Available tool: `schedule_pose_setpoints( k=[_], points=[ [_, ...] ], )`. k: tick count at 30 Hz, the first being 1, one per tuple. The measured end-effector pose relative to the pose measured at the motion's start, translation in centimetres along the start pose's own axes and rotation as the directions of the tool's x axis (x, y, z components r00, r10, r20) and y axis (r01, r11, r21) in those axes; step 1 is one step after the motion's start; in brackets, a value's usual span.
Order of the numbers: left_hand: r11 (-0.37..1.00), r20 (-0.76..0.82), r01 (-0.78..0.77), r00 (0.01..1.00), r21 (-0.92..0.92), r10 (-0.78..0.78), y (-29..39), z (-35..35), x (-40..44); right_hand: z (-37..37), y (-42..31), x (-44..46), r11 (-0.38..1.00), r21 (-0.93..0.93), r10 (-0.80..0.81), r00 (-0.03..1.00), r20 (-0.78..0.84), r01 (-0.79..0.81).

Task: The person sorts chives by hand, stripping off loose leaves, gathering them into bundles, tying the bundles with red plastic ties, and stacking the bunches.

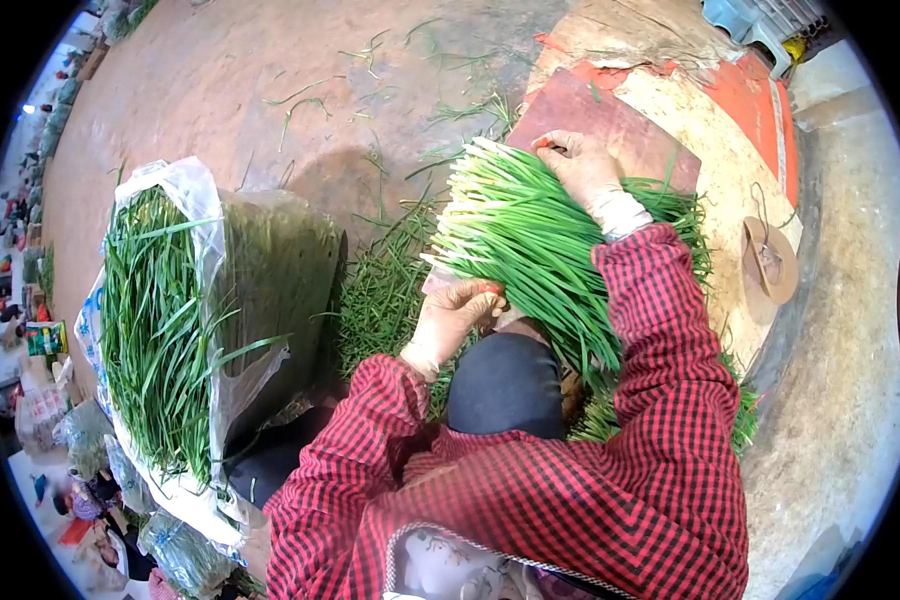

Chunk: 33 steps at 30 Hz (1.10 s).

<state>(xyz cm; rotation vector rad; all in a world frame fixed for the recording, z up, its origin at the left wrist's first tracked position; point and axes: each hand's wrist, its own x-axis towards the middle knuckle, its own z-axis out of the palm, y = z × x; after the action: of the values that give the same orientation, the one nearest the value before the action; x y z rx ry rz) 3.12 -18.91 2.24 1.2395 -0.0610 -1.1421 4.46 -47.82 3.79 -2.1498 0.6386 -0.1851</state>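
Red-checked sleeves (665, 310) reach forward below my camera; the left hand (455, 317) and, farther, the right hand (582, 174), fingers curled, flank a chive bundle (530, 240); I cannot tell whether either grips. Beyond shows a maroon board (610, 115).

The right arm (660, 320) reaches farther out than the left arm (355, 420), and the right hand (582, 170) has its fingers (562, 138) curled in. The left hand (457, 315) is closer to the body (570, 510), turned toward the right, with its fingers (478, 289) bent too. The two hands do not touch
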Motion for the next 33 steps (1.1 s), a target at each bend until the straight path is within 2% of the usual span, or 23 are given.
schedule_pose_setpoints(
  k=[1, 3, 5, 7, 8, 9, 11, 12, 13, 15, 16, 17, 19, 20, 22, 23, 25, 27, 28, 29, 31, 32, 33],
  points=[
    [1.0, 0.003, 0.0, 1.0, 0.0, 0.0, 0.1, 0.3, -0.1, -0.1, 0.1, 0.0, 0.998, 0.003, -0.067, 0.998, 0.022, 0.066],
    [0.98, 0.059, -0.153, 0.987, 0.124, 0.146, 0.6, 0.8, 0.0, -1.2, -1.3, -0.9, 0.996, -0.068, -0.059, 0.995, 0.084, 0.065],
    [0.96, 0.047, -0.202, 0.979, 0.193, 0.197, 1.2, 1.8, 0.5, -1.8, -3.5, -2.9, 0.988, -0.141, -0.046, 0.988, 0.148, 0.067],
    [0.829, 0.041, -0.322, 0.939, 0.458, 0.342, 2.3, 2.7, 0.7, -1.2, -4.9, -5.4, 0.891, -0.374, -0.253, 0.965, 0.062, 0.258],
    [0.81, 0.009, -0.294, 0.942, 0.507, 0.336, 3.0, 3.4, 0.2, 0.4, -4.7, -6.7, 0.837, -0.436, -0.399, 0.914, -0.072, 0.331],
    [0.811, 0.004, -0.295, 0.941, 0.505, 0.339, 2.8, 3.5, 0.0, 1.4, -5.5, -8.0, 0.829, -0.496, -0.343, 0.935, -0.086, 0.258],
    [0.755, 0.02, -0.36, 0.908, 0.548, 0.418, 2.2, 3.6, -0.6, 4.2, -4.2, -8.9, 0.845, -0.492, -0.352, 0.91, -0.218, 0.208],
    [0.681, 0.028, -0.327, 0.912, 0.655, 0.41, 2.8, 3.7, -1.3, 4.6, -4.3, -9.4, 0.867, -0.445, -0.377, 0.88, -0.288, 0.225],
    [0.68, 0.027, -0.326, 0.911, 0.656, 0.411, 3.1, 4.0, -1.7, 4.7, -4.3, -9.4, 0.867, -0.444, -0.378, 0.88, -0.288, 0.227],
    [0.77, -0.003, -0.392, 0.89, 0.503, 0.456, 3.2, 4.6, -2.7, 4.9, -4.7, -9.8, 0.911, -0.34, -0.337, 0.899, -0.281, 0.235],
    [0.747, -0.018, -0.406, 0.873, 0.527, 0.488, 3.4, 5.0, -3.1, 5.2, -5.0, -10.2, 0.925, -0.304, -0.31, 0.913, -0.266, 0.226],
    [0.655, -0.006, -0.419, 0.84, 0.628, 0.543, 3.9, 5.3, -3.4, 5.2, -5.4, -10.8, 0.925, -0.306, -0.307, 0.915, -0.261, 0.223],
    [0.615, -0.018, -0.325, 0.875, 0.718, 0.484, 4.8, 5.3, -4.0, 5.2, -6.2, -12.5, 0.971, -0.078, -0.236, 0.947, -0.219, 0.224],
    [0.62, -0.026, -0.316, 0.878, 0.718, 0.477, 4.1, 4.7, -3.7, 5.3, -5.8, -13.1, 0.966, -0.086, -0.256, 0.937, -0.238, 0.243],
    [0.818, -0.118, -0.238, 0.931, 0.524, 0.346, 3.0, 3.8, -3.1, 5.1, -5.4, -14.2, 0.948, -0.079, -0.32, 0.922, -0.217, 0.31],
    [0.818, -0.122, -0.229, 0.932, 0.528, 0.34, 2.6, 3.4, -3.0, 5.1, -5.2, -14.5, 0.924, -0.074, -0.382, 0.9, -0.211, 0.375],
    [0.768, -0.108, -0.209, 0.934, 0.606, 0.34, 3.1, 3.9, -3.5, 5.4, -4.6, -14.4, 0.902, -0.121, -0.431, 0.872, -0.231, 0.414],
    [0.779, -0.064, -0.235, 0.941, 0.582, 0.332, 3.4, 4.2, -3.2, 5.3, -4.3, -13.4, 0.831, -0.328, -0.526, 0.826, -0.203, 0.449],
    [0.721, -0.016, -0.272, 0.931, 0.637, 0.365, 3.4, 4.4, -3.1, 5.3, -4.1, -12.8, 0.794, -0.363, -0.583, 0.779, -0.229, 0.488],
    [0.659, 0.034, -0.308, 0.918, 0.686, 0.395, 3.4, 4.6, -2.8, 5.2, -3.9, -12.6, 0.795, -0.364, -0.582, 0.78, -0.229, 0.485],
    [0.657, 0.033, -0.303, 0.92, 0.69, 0.39, 3.6, 4.9, -2.5, 4.9, -3.8, -12.6, 0.809, -0.285, -0.572, 0.799, -0.185, 0.514],
    [0.707, -0.019, -0.255, 0.935, 0.66, 0.355, 3.8, 5.2, -2.4, 4.7, -3.7, -12.9, 0.838, -0.296, -0.51, 0.85, -0.128, 0.458],
    [0.752, -0.07, -0.205, 0.946, 0.627, 0.316, 4.0, 5.3, -2.3, 4.6, -3.7, -13.1, 0.839, -0.292, -0.51, 0.85, -0.127, 0.46]
  ],
)
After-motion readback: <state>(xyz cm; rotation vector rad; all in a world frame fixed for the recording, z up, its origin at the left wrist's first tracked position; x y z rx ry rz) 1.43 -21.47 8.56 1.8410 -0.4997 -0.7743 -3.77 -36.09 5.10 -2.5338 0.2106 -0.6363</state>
